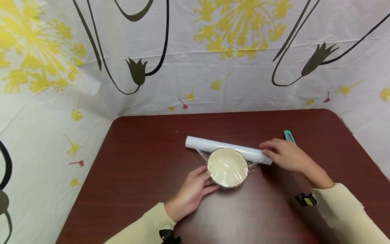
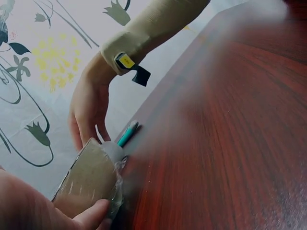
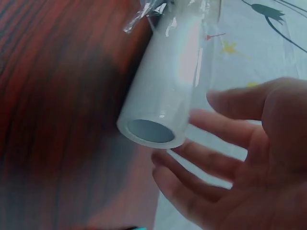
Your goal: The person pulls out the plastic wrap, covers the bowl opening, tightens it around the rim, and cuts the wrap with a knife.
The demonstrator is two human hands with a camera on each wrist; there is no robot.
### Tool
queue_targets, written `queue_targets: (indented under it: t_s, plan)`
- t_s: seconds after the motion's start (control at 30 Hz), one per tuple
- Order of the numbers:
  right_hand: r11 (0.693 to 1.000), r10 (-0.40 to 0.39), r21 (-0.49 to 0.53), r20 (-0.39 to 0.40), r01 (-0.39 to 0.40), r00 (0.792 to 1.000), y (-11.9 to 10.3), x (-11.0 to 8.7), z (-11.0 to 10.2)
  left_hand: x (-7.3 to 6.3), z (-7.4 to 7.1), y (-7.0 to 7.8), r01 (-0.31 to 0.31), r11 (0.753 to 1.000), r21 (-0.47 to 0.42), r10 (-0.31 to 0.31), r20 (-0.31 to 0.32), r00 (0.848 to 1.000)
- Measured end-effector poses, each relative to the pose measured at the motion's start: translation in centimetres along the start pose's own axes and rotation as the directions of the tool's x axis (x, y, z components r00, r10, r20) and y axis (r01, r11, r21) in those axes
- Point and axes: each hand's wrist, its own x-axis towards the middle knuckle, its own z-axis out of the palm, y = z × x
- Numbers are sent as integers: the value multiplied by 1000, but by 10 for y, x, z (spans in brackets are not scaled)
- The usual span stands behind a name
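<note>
A round, dark-rimmed dish (image 1: 228, 167) with a cream-coloured face has clear, wrinkled film drawn over it. My left hand (image 1: 193, 188) grips its left side, thumb near the rim and fingers lower down. In the left wrist view the thumb (image 2: 93, 215) presses against the wrapped dish (image 2: 86, 179). Behind the dish lies a white roll of cling film (image 1: 213, 145), its hollow core end showing in the right wrist view. My right hand (image 1: 284, 154) is at the roll's right end, fingers spread and loosely bent around the end without gripping; whether they touch it, I cannot tell.
A teal box cutter (image 1: 288, 135) lies on the dark red-brown table (image 1: 146, 152) just beyond my right hand. Loose film (image 1: 254, 165) sticks out beside the dish. A white cloth (image 1: 182, 67) printed with flowers hangs behind the table's far edge.
</note>
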Motion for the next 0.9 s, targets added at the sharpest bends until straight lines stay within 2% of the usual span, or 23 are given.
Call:
queue_targets:
  t_s: [0.17,0.37,0.53,0.9]
  plan:
    - [1000,-5,17,47,4,999,8,-1,3,2,3,0,-22,1000,-10,21,-30,999]
    - [997,0,76,73,-6,997,12,-2,7,7,0,2,-32,999,2,32,-50,998]
    - [994,20,109,66,-28,998,10,-4,11,13,-6,6,-26,999,25,27,-56,998]
    - [996,52,75,19,-54,998,4,-12,19,26,-18,13,-17,994,108,24,-59,998]
